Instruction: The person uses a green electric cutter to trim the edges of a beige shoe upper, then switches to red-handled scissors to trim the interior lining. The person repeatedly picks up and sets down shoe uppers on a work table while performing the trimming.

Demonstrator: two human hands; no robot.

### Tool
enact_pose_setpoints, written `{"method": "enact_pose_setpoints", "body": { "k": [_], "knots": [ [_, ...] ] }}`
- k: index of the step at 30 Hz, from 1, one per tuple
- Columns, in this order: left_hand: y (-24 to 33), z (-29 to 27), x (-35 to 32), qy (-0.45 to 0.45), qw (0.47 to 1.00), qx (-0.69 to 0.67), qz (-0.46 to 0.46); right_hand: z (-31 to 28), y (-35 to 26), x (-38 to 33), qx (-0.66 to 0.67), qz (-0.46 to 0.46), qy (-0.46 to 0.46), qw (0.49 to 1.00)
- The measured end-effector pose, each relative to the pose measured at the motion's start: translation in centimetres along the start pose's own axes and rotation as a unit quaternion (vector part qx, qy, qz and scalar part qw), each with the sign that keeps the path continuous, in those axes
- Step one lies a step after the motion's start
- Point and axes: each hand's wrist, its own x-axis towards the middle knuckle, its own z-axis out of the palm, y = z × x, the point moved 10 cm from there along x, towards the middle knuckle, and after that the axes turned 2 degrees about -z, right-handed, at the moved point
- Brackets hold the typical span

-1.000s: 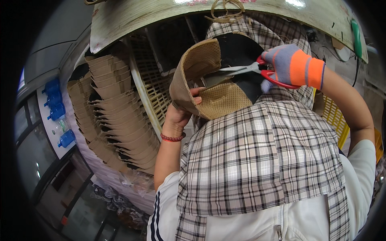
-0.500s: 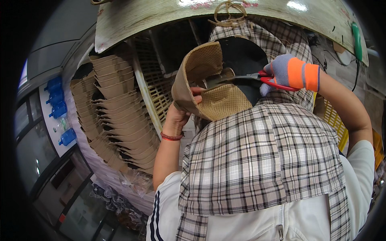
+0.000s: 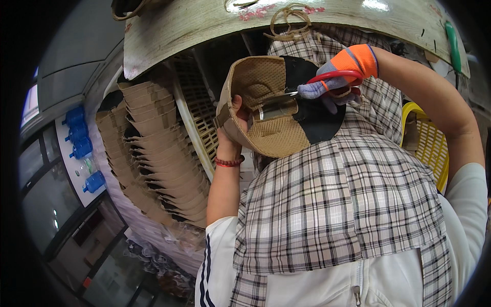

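My bare left hand (image 3: 238, 118) is closed on the left side of a curved, cap-like piece (image 3: 281, 140). Perforated tan material lines its inside, and its right part is black and rounded. Within the hollow is a shiny, pale rectangular patch (image 3: 279, 111). My right hand (image 3: 341, 82), in a grey and orange glove, is closed around red-handled scissors (image 3: 335, 75). Their metal blades reach left over the inside of the piece, near the patch. Whether the blades touch anything cannot be made out.
Nested stacks of tan pieces (image 3: 161, 148) stand to the left, beside a cream slatted crate (image 3: 197, 112). A pale tabletop (image 3: 204, 36) spans the far side, with a looped cord (image 3: 289, 23) and a green-handled tool (image 3: 452, 46). A yellow basket (image 3: 429, 143) is at the right.
My right hand has turned and moved slightly up and left, bringing the scissors further over the piece. The piece has tilted, showing more of its inside and the pale patch.
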Motion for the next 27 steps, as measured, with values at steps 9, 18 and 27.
{"method": "enact_pose_setpoints", "body": {
  "k": [9,18,27],
  "knots": [
    [-0.6,-0.9,-0.1,0.013,1.000,0.012,-0.014,1.2,0.7,-0.1,0.024,0.035,-0.008,0.999],
    [-0.4,-2.7,-0.1,0.008,0.994,0.108,-0.004,1.0,-1.7,1.4,0.004,0.034,-0.013,0.999],
    [0.0,-1.2,0.1,-0.016,0.989,0.148,0.009,0.0,-1.8,1.5,-0.048,0.010,0.007,0.999]
  ]
}}
